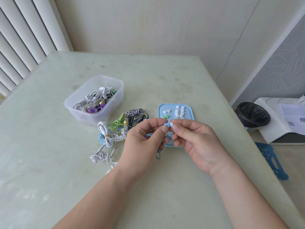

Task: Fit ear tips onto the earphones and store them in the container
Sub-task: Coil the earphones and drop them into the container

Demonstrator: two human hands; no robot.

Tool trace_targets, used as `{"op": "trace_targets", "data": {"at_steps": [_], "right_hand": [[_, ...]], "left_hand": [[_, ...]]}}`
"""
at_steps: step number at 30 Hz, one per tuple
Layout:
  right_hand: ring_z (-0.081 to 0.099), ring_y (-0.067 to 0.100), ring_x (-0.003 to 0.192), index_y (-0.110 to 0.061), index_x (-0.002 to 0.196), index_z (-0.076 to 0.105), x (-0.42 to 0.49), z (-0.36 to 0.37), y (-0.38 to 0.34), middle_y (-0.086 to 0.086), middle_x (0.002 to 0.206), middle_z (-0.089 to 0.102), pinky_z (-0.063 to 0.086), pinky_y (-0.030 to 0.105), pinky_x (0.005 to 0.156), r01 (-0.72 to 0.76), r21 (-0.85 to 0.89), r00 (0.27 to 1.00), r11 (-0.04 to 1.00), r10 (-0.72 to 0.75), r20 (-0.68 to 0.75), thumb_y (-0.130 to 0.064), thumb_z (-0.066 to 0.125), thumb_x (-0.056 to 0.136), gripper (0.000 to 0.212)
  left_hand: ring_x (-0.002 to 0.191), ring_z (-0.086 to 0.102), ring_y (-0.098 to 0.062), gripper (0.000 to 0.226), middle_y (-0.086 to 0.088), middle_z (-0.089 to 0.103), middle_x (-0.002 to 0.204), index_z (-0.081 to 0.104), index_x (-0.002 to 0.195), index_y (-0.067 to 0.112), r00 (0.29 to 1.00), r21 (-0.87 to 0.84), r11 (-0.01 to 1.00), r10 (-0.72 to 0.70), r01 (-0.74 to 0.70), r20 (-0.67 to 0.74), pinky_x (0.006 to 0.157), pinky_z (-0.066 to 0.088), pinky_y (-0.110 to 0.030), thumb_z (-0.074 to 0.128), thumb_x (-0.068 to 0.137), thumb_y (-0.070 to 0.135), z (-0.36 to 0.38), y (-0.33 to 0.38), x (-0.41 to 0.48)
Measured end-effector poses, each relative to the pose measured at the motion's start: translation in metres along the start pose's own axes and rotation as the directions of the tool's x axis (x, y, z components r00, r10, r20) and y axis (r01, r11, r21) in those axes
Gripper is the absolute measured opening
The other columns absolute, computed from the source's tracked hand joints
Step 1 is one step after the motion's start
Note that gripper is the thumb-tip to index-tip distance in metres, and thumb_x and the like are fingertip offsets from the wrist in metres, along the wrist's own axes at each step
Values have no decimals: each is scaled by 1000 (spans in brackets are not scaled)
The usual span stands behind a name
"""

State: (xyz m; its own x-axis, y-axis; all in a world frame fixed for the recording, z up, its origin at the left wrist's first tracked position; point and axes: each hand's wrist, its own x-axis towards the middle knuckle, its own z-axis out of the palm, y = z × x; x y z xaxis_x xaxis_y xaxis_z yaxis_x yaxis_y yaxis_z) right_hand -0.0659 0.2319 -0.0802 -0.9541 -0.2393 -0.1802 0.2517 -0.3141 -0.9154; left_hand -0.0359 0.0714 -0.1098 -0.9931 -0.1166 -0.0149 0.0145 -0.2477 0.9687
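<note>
My left hand (145,138) pinches a light blue earbud (165,124) between thumb and forefinger, its grey-blue cable hanging below the palm. My right hand (194,139) pinches a white ear tip (171,124) that touches the earbud's end. Both hands hover over the near half of a light blue tray (160,107) that carries several white ear tips (179,111) and a green pair (165,116). A clear plastic container (99,80) with several coiled earphones inside stands at the left. Loose bundled earphones (115,129) lie between it and my hands.
The pale green table (49,162) ends at a right edge close to my right forearm. Beyond that edge are a black-lined bin (253,114), a white stand with papers (283,119) and a blue stool (270,159). Blinds (21,38) hang at the left.
</note>
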Motion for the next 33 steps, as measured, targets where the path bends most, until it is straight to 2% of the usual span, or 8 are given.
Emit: {"op": "trace_targets", "data": {"at_steps": [3, 6, 9, 16, 26, 33], "right_hand": [[62, 23, 65, -1, 96, 77, -1, 2, 4, 14, 75, 70, 55, 30, 61, 36, -19, 999, 999, -37, -34, -2, 72, 80, 17], [65, 25, 69, -4, 93, 79, -2, 5, 8, 18, 80, 72, 55, 30, 63, 94, -32, 992, 995, -97, -83, -3, 75, 77, 16], [67, 26, 67, -3, 91, 76, -1, 4, 7, 19, 81, 73, 56, 29, 62, 104, -33, 988, 994, -107, -115, 6, 74, 81, 14], [65, 25, 67, -6, 87, 77, 0, 2, 7, 18, 76, 71, 55, 29, 62, 92, -65, 994, 994, -96, -60, 1, 74, 81, 10], [64, 33, 71, -12, 84, 78, 1, 5, 15, 19, 80, 73, 56, 38, 71, 201, -175, 975, 964, -214, -59, 2, 74, 87, 15], [70, 31, 71, -11, 84, 78, 0, 6, 20, 18, 82, 76, 58, 37, 73, 238, -210, 965, 948, -255, -59, 2, 74, 88, 15]], "left_hand": [[68, 64, -18, 12, -7, 71, 82, 74, 108, 10, 1000, -16, 1000, -10, 10, -15, 60, 50, -30, 72, 97, 12, 1, -2, 1], [68, 63, -17, 12, -8, 70, 83, 73, 108, 8, 1000, -34, 999, -18, 17, -13, 60, 49, -29, 72, 97, 13, 2, -3, 2], [68, 63, -16, 12, -8, 70, 81, 73, 108, 8, 1000, -46, 999, -20, 20, -3, 61, 50, -29, 71, 97, 12, 3, -3, 1], [68, 62, -16, 12, -6, 70, 79, 74, 107, 7, 1000, -54, 998, -25, 25, 6, 62, 50, -28, 71, 97, 11, 2, -2, 1], [68, 63, -16, 10, -5, 71, 81, 72, 108, 6, 1000, -50, 999, -21, 21, -14, 61, 50, -26, 69, 98, 8, 3, -2, 0], [66, 63, -15, 7, -6, 70, 80, 72, 105, 7, 999, -55, 998, -18, 15, -46, 62, 50, -27, 68, 99, 7, 4, -3, -2]]}}
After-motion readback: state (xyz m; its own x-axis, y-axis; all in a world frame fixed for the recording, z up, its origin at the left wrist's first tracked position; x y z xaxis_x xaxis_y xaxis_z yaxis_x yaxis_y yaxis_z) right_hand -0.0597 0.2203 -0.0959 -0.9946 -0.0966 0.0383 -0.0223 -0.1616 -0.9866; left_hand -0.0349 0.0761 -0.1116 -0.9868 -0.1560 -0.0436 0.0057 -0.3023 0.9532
